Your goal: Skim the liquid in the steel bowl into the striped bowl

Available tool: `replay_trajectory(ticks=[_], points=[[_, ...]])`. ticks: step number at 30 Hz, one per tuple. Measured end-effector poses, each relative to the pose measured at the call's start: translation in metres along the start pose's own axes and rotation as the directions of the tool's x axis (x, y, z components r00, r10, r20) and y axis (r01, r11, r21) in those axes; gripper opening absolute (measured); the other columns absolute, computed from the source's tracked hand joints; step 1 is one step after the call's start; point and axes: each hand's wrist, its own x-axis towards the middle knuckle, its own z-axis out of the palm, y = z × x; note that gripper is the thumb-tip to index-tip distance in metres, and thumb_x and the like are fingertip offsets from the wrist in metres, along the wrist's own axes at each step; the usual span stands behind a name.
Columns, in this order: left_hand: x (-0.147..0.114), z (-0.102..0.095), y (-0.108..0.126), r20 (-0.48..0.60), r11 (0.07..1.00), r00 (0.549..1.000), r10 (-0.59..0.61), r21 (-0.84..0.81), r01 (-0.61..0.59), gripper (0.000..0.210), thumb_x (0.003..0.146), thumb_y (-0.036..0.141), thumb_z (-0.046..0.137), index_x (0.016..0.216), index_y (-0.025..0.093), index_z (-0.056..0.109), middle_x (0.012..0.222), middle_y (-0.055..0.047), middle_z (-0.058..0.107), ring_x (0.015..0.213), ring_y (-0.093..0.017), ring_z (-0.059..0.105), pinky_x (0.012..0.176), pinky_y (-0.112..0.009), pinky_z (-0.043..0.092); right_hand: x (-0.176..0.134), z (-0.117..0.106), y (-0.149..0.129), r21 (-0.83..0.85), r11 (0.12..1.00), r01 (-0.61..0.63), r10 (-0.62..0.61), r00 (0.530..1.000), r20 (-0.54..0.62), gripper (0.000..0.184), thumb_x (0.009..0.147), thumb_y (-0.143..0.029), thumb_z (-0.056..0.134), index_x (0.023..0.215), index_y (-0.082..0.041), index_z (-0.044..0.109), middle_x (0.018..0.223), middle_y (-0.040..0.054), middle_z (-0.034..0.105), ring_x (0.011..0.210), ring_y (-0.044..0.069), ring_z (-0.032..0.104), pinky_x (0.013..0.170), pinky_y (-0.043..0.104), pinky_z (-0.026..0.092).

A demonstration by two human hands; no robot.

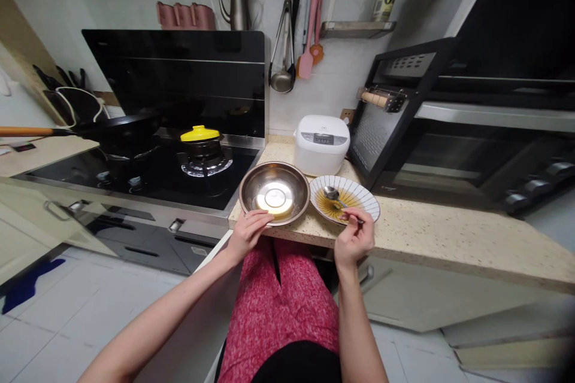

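Observation:
A shallow stainless steel bowl (pixel 256 182) stands at the counter's front edge, with a little yellowish liquid or reflection at its bottom; I cannot tell which. My left hand (pixel 248 233) grips its near rim, fingers over the edge. Just right of the bowl is a white plate with dark radiating stripes (pixel 366 198), a brownish-yellow liquid pooled in its middle. My right hand (pixel 354 240) pinches the handle of a metal spoon (pixel 331 192). The spoon's head is over the plate's left part, at or close to the liquid.
Behind the plate stands a white rice cooker (pixel 322 152). To the left, a gas stove (pixel 157 185) carries a yellow-lidded pot (pixel 200 134) and a dark wok (pixel 121 131) with its handle pointing left. An oven (pixel 467 161) bounds the right side. Utensils (pixel 305 63) hang on the wall.

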Motion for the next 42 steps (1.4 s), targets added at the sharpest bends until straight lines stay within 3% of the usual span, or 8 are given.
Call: replay_trajectory(ticks=[5, 11, 14, 16, 18, 22, 28, 42], points=[[0.0, 0.001, 0.0, -0.004, 1.0, 1.0, -0.002, -0.006, 0.002, 0.031, 0.102, 0.017, 0.06, 0.131, 0.024, 0.069, 0.112, -0.009, 0.079, 0.113, -0.024, 0.071, 0.099, -0.042, 0.055, -0.003, -0.004, 0.012, -0.063, 0.961, 0.27, -0.258, 0.954, 0.152, 0.019, 0.102, -0.03, 0.05, 0.096, -0.025, 0.067, 0.086, 0.005, 0.071, 0.081, 0.02, 0.068, 0.078, 0.038, 0.056], [-0.001, 0.0, 0.0, 0.002, 1.0, 1.0, -0.003, -0.02, 0.003, 0.033, 0.103, 0.018, 0.058, 0.134, 0.025, 0.068, 0.114, -0.01, 0.079, 0.113, -0.024, 0.072, 0.098, -0.042, 0.057, -0.004, -0.005, 0.015, -0.068, 0.946, 0.318, -0.297, 0.93, 0.219, 0.017, 0.099, -0.027, 0.052, 0.097, -0.026, 0.07, 0.087, 0.0049, 0.073, 0.082, 0.022, 0.069, 0.08, 0.041, 0.056], [0.0, 0.001, 0.0, -0.004, 1.0, 1.0, -0.001, -0.016, 0.001, 0.033, 0.102, 0.017, 0.059, 0.133, 0.025, 0.068, 0.113, -0.009, 0.079, 0.114, -0.024, 0.072, 0.102, -0.044, 0.055, -0.006, -0.001, 0.003, -0.011, 0.975, 0.223, -0.221, 0.971, 0.087, 0.016, 0.101, -0.028, 0.052, 0.097, -0.024, 0.067, 0.087, 0.005, 0.069, 0.08, 0.02, 0.066, 0.076, 0.038, 0.055], [0.0, 0.001, 0.001, -0.005, 1.0, 1.0, 0.004, -0.005, -0.004, 0.033, 0.102, 0.017, 0.06, 0.133, 0.025, 0.068, 0.113, -0.009, 0.079, 0.114, -0.025, 0.071, 0.102, -0.045, 0.055, -0.008, 0.004, -0.009, 0.083, 0.994, 0.074, -0.071, 0.997, -0.041, 0.017, 0.103, -0.031, 0.05, 0.096, -0.023, 0.064, 0.087, 0.0041, 0.066, 0.074, 0.017, 0.063, 0.069, 0.033, 0.053], [0.001, 0.0, 0.001, 0.0, 1.0, 1.0, 0.006, 0.0, -0.006, 0.032, 0.102, 0.017, 0.06, 0.132, 0.024, 0.068, 0.113, -0.01, 0.079, 0.114, -0.025, 0.071, 0.102, -0.045, 0.055, -0.011, 0.008, -0.022, 0.186, 0.982, -0.043, 0.061, 0.994, -0.088, 0.017, 0.103, -0.034, 0.052, 0.094, -0.022, 0.061, 0.086, 0.0026, 0.063, 0.068, 0.015, 0.061, 0.065, 0.031, 0.051], [0.002, -0.002, 0.004, 0.017, 1.0, 1.0, 0.0, -0.009, 0.0, 0.031, 0.103, 0.017, 0.056, 0.131, 0.023, 0.069, 0.112, -0.01, 0.079, 0.113, -0.025, 0.071, 0.102, -0.045, 0.055, -0.021, 0.017, -0.035, 0.297, 0.929, -0.222, 0.213, 0.975, 0.064, 0.02, 0.101, -0.037, 0.056, 0.091, -0.021, 0.061, 0.087, 0.002, 0.064, 0.067, 0.013, 0.061, 0.066, 0.029, 0.051], [0.002, -0.001, 0.002, 0.008, 1.0, 1.0, -0.002, -0.008, 0.002, 0.03, 0.102, 0.018, 0.059, 0.13, 0.023, 0.069, 0.113, -0.009, 0.079, 0.114, -0.024, 0.07, 0.102, -0.044, 0.055, -0.039, 0.031, -0.032, 0.284, 0.861, -0.422, 0.337, 0.891, 0.303, 0.026, 0.099, -0.044, 0.058, 0.09, -0.021, 0.063, 0.083, 0.0015, 0.067, 0.065, 0.013, 0.061, 0.064, 0.027, 0.052], [0.002, -0.002, 0.004, 0.017, 1.0, 1.0, -0.01, -0.018, 0.011, 0.031, 0.102, 0.016, 0.058, 0.131, 0.022, 0.069, 0.113, -0.01, 0.078, 0.113, -0.024, 0.07, 0.102, -0.045, 0.055, -0.052, 0.043, -0.023, 0.267, 0.827, -0.495, 0.38, 0.841, 0.385, 0.028, 0.098, -0.047, 0.059, 0.09, -0.021, 0.064, 0.082, 0.0, 0.066, 0.065, 0.012, 0.061, 0.065, 0.026, 0.051]])
